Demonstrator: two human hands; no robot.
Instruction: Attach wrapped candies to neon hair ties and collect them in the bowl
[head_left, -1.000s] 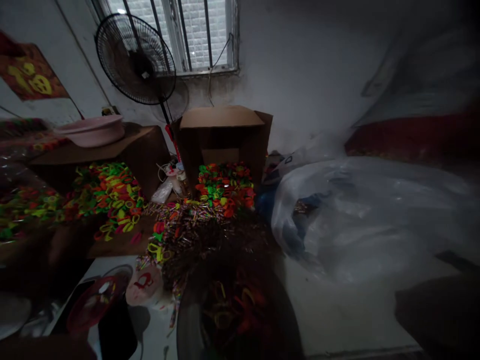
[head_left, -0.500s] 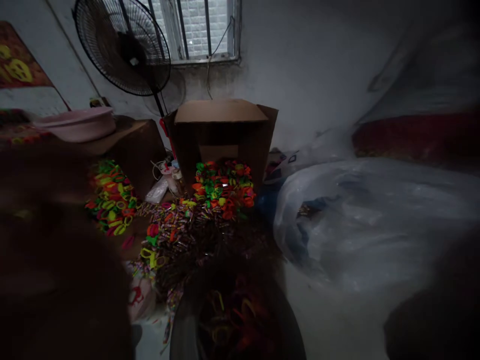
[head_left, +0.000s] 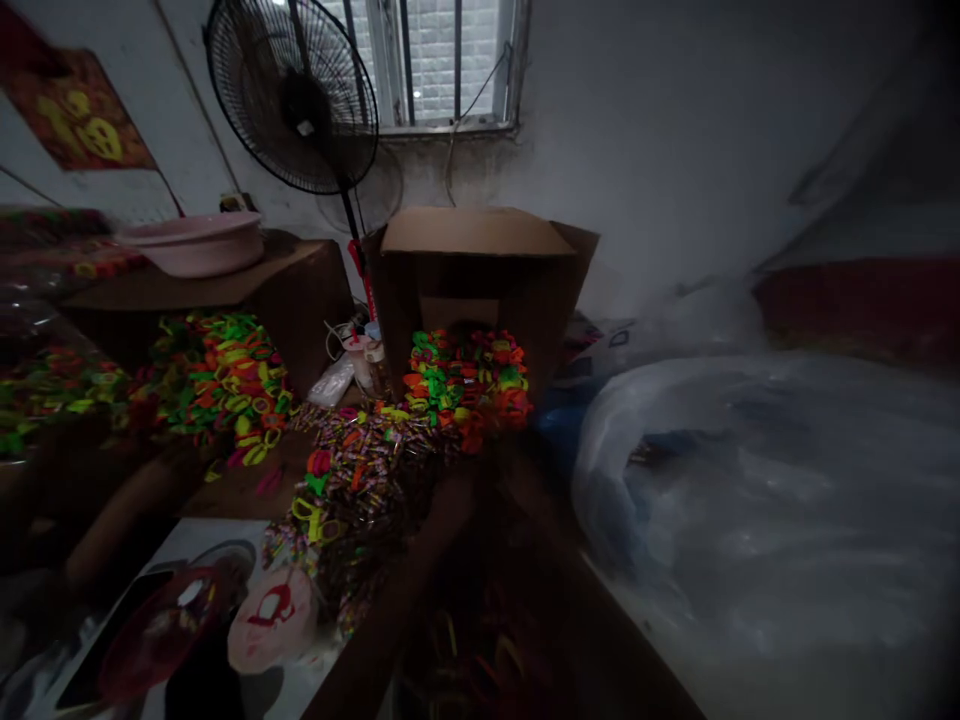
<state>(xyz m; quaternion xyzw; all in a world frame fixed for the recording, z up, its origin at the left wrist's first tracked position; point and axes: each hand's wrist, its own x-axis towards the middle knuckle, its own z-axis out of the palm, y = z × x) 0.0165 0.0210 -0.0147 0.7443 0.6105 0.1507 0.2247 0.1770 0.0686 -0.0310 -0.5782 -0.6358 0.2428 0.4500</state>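
the dark blur that covered the left of the view half a second ago is gone, and the room now sits further right in the frame. from here the light is poor, but the dim shape at the lower middle looks like the person's right forearm (head_left: 401, 585), reaching up toward a spill of small striped bundles (head_left: 360, 470). the left forearm (head_left: 124, 525) seems to lie low at the left edge. neither hand shows clearly, so i can't tell whether the fingers are apart or together. a dark basin (head_left: 487, 640) of neon plastic rings sits at the bottom of the view, beside the right forearm. more neon plastic rings (head_left: 465, 385) are heaped against a cardboard box (head_left: 472, 290), with a second heap (head_left: 217, 385) on the left. a pink plastic basin (head_left: 195, 245) rests on a brown box top, a stand fan (head_left: 292, 95) stands under the barred window (head_left: 442, 60), and a big clear plastic sack (head_left: 750, 500) fills the right.
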